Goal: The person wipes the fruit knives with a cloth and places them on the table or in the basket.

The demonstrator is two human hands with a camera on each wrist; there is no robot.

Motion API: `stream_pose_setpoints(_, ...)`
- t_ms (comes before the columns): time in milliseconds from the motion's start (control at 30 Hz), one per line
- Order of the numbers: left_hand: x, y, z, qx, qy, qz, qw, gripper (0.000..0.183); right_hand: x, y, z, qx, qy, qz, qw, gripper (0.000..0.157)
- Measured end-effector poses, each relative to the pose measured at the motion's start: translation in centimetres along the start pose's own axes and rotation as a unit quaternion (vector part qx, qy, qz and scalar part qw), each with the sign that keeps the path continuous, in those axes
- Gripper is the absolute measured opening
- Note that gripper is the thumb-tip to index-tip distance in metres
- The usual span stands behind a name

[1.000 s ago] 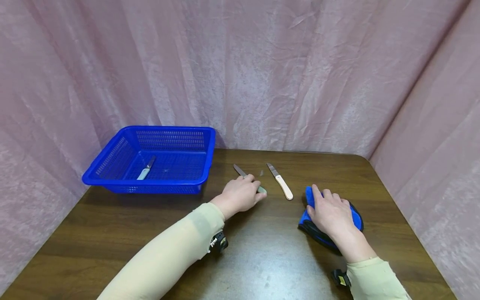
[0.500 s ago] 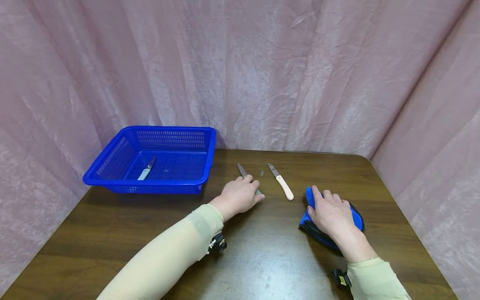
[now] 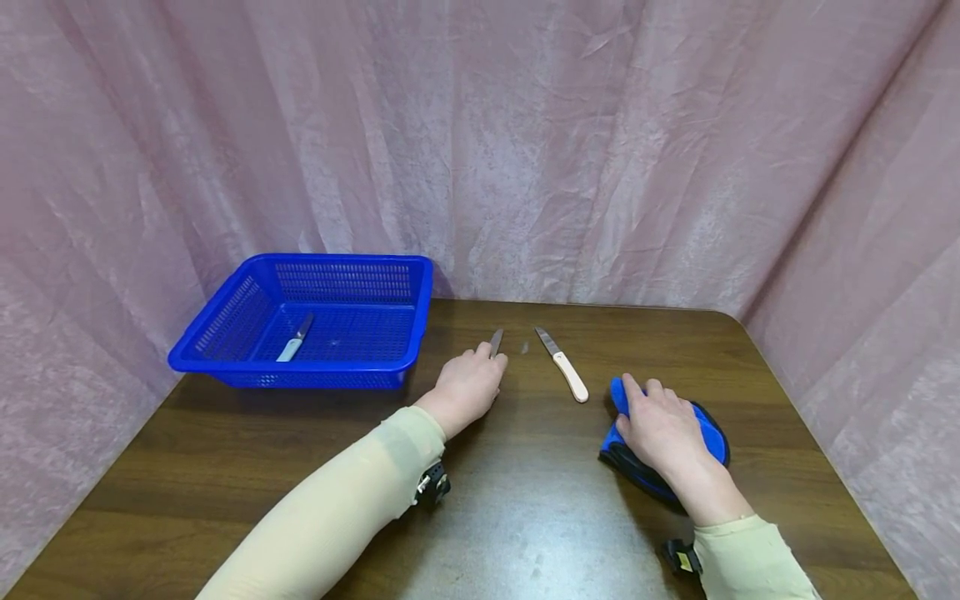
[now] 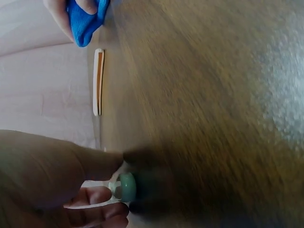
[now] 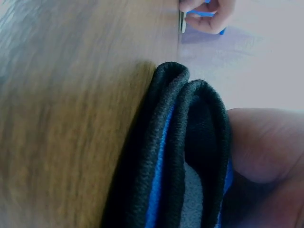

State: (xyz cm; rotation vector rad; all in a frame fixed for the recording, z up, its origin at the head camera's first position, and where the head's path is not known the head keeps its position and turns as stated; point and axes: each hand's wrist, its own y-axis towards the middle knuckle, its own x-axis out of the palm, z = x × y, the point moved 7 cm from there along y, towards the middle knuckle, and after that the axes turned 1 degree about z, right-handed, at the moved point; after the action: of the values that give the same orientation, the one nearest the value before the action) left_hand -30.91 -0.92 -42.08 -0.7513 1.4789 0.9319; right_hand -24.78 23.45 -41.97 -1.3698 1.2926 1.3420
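A small knife (image 3: 496, 342) with a pale green handle (image 4: 127, 187) is in my left hand (image 3: 467, 385). Thumb and fingers pinch the handle from either side, just above the table. In the head view the blade points away from me and the hand hides the handle. My right hand (image 3: 663, 427) rests on a folded blue cloth piece with black edging (image 3: 711, 433), like a mitt or pouch. In the right wrist view its black-trimmed opening (image 5: 190, 118) faces the camera. Between the hands lies a knife with a cream handle (image 3: 570, 377).
A blue plastic basket (image 3: 300, 365) stands at the table's back left. Inside it lies a knife with a pale blue handle (image 3: 289, 348). A tiny clear scrap (image 3: 525, 347) lies near the cream-handled knife. Pink curtain (image 3: 480, 150) hangs behind the wooden table (image 3: 517, 517).
My left hand has shifted slightly left, turning the green-handled knife so that its blade swings from pointing left to pointing away. My right hand stays on the blue cloth piece.
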Motion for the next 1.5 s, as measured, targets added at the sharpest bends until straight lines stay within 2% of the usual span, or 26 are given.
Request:
stream_pose_setpoints(67,-0.1,-0.1,-0.1,0.002,-0.004,0.015,0.9999,0.012,0.0,0.1,0.0,-0.006,-0.001,0.004,1.000,0.067)
stream_pose_setpoints(133,-0.2,-0.1,-0.2,-0.002,-0.010,0.023,0.9997,0.010,0.1,0.1,-0.1,-0.010,-0.001,0.007,1.000,0.066)
stream_pose_setpoints(300,-0.2,-0.1,-0.3,-0.019,-0.017,0.019,0.9995,0.016,0.2,0.3,-0.1,-0.017,0.004,0.013,1.000,0.065)
stream_pose_setpoints(467,0.2,-0.1,-0.8,-0.047,-0.018,0.008,0.9987,0.009,0.2,0.4,-0.1,-0.035,0.005,0.023,0.999,0.064)
stream_pose_setpoints(633,0.5,-0.3,-1.3,-0.067,-0.006,-0.010,0.9977,0.020,0.1,0.5,-0.3,-0.047,0.010,0.030,0.998,0.063)
stream_pose_setpoints(733,0.5,-0.6,-1.3,-0.070,-0.009,-0.014,0.9974,0.019,-0.2,0.4,-0.4,-0.049,0.017,0.037,0.998,0.062)
stream_pose_setpoints(833,0.2,-0.7,-1.3,-0.070,-0.024,-0.013,0.9972,0.019,-0.4,0.3,-0.6,-0.055,0.021,0.044,0.997,0.061)
stream_pose_setpoints(1000,-0.3,-1.2,-1.2,-0.064,-0.054,-0.004,0.9965,0.028,-1.3,-0.1,-1.1,-0.078,0.028,0.071,0.994,0.059)
stream_pose_setpoints(1100,-0.8,-1.7,-1.3,-0.059,-0.064,0.018,0.9960,0.030,-1.8,-0.3,-1.7,-0.096,0.035,0.093,0.990,0.059)
stream_pose_setpoints(1267,-2.3,-2.8,-1.3,-0.036,-0.061,0.089,0.9935,0.023,-2.8,-0.4,-2.8,-0.115,0.041,0.114,0.986,0.061)
stream_pose_setpoints(1500,-4.3,-4.9,-1.1,-0.008,-0.042,0.172,0.9842,0.016,-4.3,-0.5,-4.6,-0.144,0.045,0.150,0.977,0.063)
